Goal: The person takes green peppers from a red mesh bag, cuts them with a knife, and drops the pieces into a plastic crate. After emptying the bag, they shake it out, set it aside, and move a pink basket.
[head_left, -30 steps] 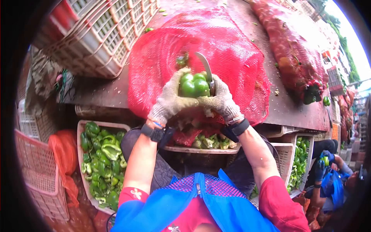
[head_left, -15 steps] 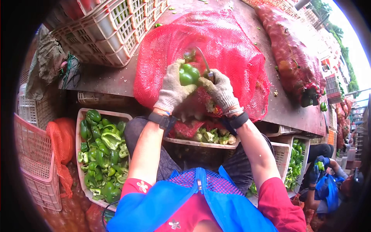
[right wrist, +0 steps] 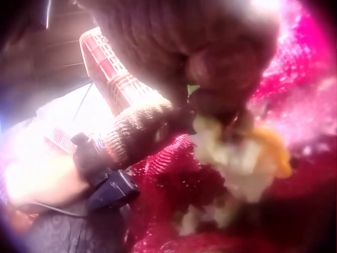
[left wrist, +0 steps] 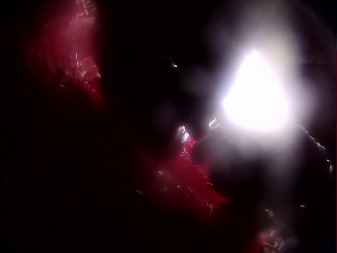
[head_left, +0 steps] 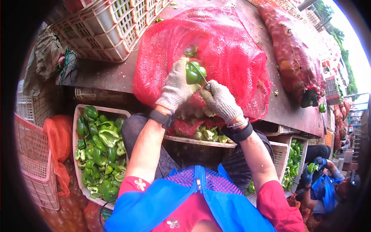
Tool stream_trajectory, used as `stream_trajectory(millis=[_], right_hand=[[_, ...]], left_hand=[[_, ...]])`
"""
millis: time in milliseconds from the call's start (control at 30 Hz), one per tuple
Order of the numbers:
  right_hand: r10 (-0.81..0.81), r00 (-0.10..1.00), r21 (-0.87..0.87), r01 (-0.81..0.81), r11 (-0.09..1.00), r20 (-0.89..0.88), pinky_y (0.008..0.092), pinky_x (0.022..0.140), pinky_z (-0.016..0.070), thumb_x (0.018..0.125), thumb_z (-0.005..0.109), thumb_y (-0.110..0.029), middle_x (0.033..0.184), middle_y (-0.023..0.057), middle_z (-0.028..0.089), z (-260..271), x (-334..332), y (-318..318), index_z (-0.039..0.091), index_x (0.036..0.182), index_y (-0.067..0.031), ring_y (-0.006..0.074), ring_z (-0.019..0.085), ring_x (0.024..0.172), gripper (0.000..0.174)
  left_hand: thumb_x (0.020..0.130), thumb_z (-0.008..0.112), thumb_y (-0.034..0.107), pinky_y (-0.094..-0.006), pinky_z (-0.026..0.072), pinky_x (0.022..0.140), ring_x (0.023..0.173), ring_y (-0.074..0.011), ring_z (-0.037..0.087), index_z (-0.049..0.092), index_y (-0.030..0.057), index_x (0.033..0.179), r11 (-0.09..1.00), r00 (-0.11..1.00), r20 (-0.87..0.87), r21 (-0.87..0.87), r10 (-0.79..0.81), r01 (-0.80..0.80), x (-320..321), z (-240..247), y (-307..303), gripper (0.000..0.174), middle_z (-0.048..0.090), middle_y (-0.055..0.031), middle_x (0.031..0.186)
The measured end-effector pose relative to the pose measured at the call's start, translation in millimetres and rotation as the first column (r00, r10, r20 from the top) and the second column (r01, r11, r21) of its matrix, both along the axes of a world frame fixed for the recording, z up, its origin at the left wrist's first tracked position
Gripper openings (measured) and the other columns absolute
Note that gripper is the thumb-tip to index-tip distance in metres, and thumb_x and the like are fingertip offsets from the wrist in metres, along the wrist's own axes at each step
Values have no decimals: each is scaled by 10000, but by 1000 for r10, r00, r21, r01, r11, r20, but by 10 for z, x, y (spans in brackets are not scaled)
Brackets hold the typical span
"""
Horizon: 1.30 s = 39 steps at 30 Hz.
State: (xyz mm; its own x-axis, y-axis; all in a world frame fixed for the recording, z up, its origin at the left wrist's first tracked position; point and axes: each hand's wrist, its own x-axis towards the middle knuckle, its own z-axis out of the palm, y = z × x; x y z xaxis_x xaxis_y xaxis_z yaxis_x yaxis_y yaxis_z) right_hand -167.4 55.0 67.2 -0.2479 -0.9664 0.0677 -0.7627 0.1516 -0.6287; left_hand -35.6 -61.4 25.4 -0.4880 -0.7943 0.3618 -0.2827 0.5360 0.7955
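In the head view my gloved left hand (head_left: 176, 86) grips a green bell pepper (head_left: 194, 72) from its left side, over a red mesh sack (head_left: 232, 50). My gloved right hand (head_left: 222, 101) holds a knife by its handle, and the thin curved blade (head_left: 199, 72) crosses the pepper's front. Another piece of green pepper (head_left: 190, 52) lies just beyond, on the mesh. In the right wrist view the right glove (right wrist: 210, 47) fills the top, with pale yellow-white scraps (right wrist: 239, 158) below it. The left wrist view is mostly dark, with glare and patches of red mesh (left wrist: 184, 179).
A crate of green peppers (head_left: 101, 154) stands at lower left, a bin of pale trimmings (head_left: 208, 136) below the table edge. A tall crate (head_left: 104, 31) stands at upper left, a full mesh sack (head_left: 290, 50) at right. Another person (head_left: 324, 185) sits at lower right, holding a pepper.
The hands, together around the pepper a second ago, have moved apart. The blade has swung down from upright to lie across the pepper, and the right hand has shifted lower.
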Motion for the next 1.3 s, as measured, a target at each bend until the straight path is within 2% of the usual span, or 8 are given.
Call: stream_trajectory(millis=[200,300,533,600,833,967,1167,1300], right_hand=[[-66,994,402,26,915,86,451,657,485,869,584,-244,732,236,620,-116,-73,613,585,894,-4,397,640,736,241],[-297,925,338,209,918,236,392,660,495,848,640,-239,698,163,612,-240,-79,865,599,903,-26,260,633,674,223],[-337,937,-219,348,911,87,395,674,502,784,748,-416,796,180,638,-96,161,-444,589,1020,-22,325,639,733,486],[-363,906,-143,398,906,219,423,694,508,768,750,-456,816,191,657,-151,104,-631,588,1028,-10,355,657,786,541],[-477,864,-128,461,878,-158,496,749,502,878,609,-340,826,249,659,-372,-353,-1047,563,974,-9,426,646,819,348],[-343,939,-90,344,935,21,420,714,495,802,723,-353,823,193,661,-405,-297,-857,605,908,-14,342,639,770,374],[-191,861,173,122,977,472,269,665,473,735,780,-195,797,12,651,1,-136,-427,662,971,-7,89,565,727,323],[-169,735,181,64,981,656,257,636,494,756,780,-139,845,15,641,2,-9,-294,627,1000,-2,86,576,714,319]], left_hand=[[558,871,135,-404,439,1006,1147,-354,536,432,38,1293,995,999,30,97,-30,27,57,43,-11,862,532,-187,1231],[567,862,133,-398,434,1010,1161,-344,525,448,52,1263,999,999,-1,-6,-49,49,61,-27,28,814,524,-181,1234],[589,834,160,-400,468,921,1045,-334,564,486,62,1160,984,999,-2,-172,54,-53,2,18,57,676,553,-162,1109],[595,827,163,-396,475,904,1017,-332,577,496,62,1143,992,997,-20,-106,68,-70,9,-42,67,648,564,-156,1074],[561,842,116,-397,471,829,916,-321,555,500,54,1043,972,998,-57,-234,22,-34,192,-79,185,595,527,-130,955],[550,854,112,-388,440,994,1153,-357,509,607,16,971,989,984,105,-41,147,-144,450,-178,269,497,488,-198,1260],[587,871,204,-400,445,979,1135,-354,522,637,12,924,985,987,56,76,148,-152,450,-166,243,453,529,-210,1202],[627,860,303,-403,456,945,1085,-349,549,666,24,922,982,984,-2,58,178,-177,503,-257,205,450,586,-198,1108]])
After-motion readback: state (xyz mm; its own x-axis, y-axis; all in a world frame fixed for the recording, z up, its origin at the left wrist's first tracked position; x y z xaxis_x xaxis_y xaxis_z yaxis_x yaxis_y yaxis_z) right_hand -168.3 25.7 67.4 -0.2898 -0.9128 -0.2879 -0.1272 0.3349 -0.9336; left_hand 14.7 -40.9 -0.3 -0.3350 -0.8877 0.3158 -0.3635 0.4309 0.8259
